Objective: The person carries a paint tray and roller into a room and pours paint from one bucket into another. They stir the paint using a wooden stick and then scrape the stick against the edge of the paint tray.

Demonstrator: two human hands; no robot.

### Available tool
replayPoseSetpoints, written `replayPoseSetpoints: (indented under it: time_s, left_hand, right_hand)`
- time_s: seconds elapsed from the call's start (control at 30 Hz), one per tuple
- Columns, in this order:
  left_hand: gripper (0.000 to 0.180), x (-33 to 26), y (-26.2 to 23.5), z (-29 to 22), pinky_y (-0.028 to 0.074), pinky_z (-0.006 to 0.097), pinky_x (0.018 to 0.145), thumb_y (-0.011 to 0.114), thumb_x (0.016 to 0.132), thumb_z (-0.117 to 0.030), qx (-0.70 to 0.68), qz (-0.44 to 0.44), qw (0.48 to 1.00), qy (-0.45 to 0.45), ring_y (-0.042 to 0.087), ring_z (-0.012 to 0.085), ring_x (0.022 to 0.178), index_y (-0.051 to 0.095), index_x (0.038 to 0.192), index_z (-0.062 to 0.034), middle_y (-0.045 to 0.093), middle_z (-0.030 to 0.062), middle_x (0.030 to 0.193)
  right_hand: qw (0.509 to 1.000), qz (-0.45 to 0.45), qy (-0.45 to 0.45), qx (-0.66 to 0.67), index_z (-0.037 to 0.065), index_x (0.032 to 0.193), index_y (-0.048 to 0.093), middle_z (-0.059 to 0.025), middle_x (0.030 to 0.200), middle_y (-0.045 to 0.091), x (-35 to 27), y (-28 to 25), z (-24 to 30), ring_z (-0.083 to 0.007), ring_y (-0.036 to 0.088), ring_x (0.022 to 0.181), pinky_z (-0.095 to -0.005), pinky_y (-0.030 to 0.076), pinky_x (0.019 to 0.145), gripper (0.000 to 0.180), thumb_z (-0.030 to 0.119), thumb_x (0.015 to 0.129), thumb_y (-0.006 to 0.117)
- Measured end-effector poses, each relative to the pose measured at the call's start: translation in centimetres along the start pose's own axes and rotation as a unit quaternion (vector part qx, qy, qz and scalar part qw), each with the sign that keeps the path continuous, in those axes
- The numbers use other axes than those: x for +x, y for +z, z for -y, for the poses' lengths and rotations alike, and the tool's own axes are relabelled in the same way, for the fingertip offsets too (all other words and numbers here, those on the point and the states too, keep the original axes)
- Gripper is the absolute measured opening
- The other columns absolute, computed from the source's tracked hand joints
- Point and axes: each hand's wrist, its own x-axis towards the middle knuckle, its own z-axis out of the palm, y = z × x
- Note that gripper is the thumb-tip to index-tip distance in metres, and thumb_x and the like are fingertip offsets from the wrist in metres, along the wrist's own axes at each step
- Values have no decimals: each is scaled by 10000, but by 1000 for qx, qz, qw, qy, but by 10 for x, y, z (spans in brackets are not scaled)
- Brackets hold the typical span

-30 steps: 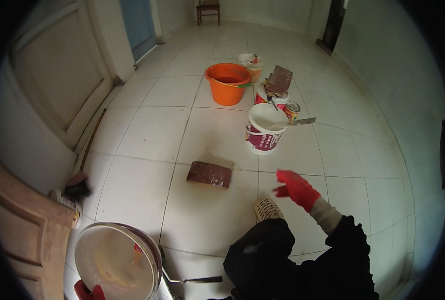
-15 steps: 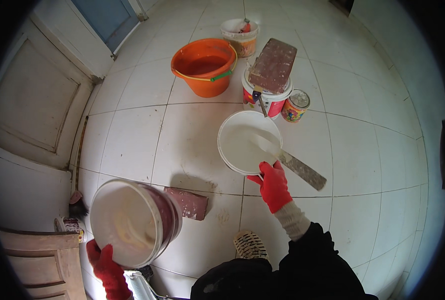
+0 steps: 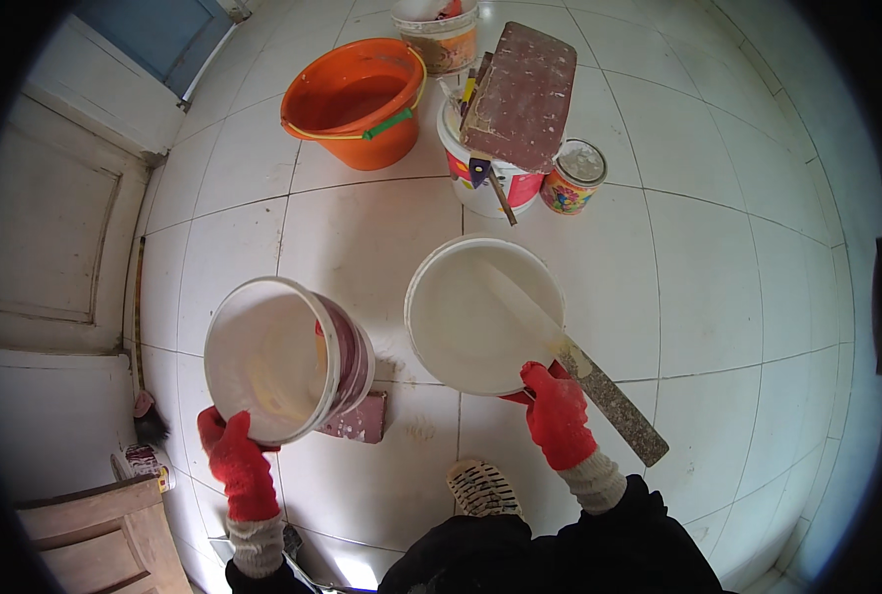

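My left hand [image 3: 240, 465], in a red knitted glove, is closed on the near rim of a white bucket [image 3: 267, 332]. That bucket is tilted, its mouth toward me, with yellowish smears inside and a dark red band outside. My right hand [image 3: 560, 424], gloved alike, grips the near rim of a second white bucket [image 3: 446, 317], which has a pale inside. A long flat stick [image 3: 614, 401], whitened at its far end and speckled grey nearer me, slants out of this bucket over the rim beside my right hand. My fingers under both rims are partly hidden.
Farther off stand an orange bucket [image 3: 337, 129], a paint-marked bucket [image 3: 436, 45], a lidded bucket [image 3: 495, 188] under a reddish-brown board [image 3: 525, 94], and a small can [image 3: 571, 183]. A reddish-brown block [image 3: 363, 421] lies behind the left bucket. A wooden panel [image 3: 104, 530] is at lower left.
My left hand has lifted its bucket up and away from me, to the right. The right bucket is nearer and its stick has swung closer. The view has tilted down.
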Motion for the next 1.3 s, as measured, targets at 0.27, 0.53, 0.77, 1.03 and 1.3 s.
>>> replayPoseSetpoints:
  time_s: [0.27,0.53,0.77,1.03,1.3]
  left_hand:
    - [253,21,85,14,533,342,404,541,759,-48,-92,3,993,-68,602,300,626,422,981,-23,533,167,912]
    - [294,32,167,10,586,379,493,524,759,-18,-164,30,981,-101,608,353,724,358,998,25,478,224,1008]
    - [302,37,205,9,585,357,496,510,787,-43,-160,31,982,-97,620,362,720,342,1026,36,456,242,1054]
    - [436,-48,189,-5,523,309,554,512,910,-354,-98,193,968,-126,586,208,809,396,1215,-66,471,77,1026]
    - [545,-100,205,0,564,297,618,501,887,-161,-122,412,879,-208,610,209,857,262,1372,-88,502,138,1159]
  right_hand:
    - [998,6,-36,-43,-33,1151,500,-125,1124,547,-9,-7,29,-248,635,917,-264,532,718,310,134,891,479]
    - [993,10,-19,-113,5,1330,284,-151,1150,515,4,-31,32,-229,612,898,-318,555,735,512,63,865,489]
    - [828,-66,-342,-438,-16,1232,434,-166,1162,511,3,-32,63,-172,582,855,-289,519,709,541,-78,720,600]
    - [744,29,-415,-523,22,998,575,-151,881,615,-2,-31,85,-283,619,745,-334,521,631,344,1,682,711]
    - [723,129,-374,-567,31,949,602,-131,835,628,-22,-22,98,-270,628,734,-325,528,620,293,-4,678,708]
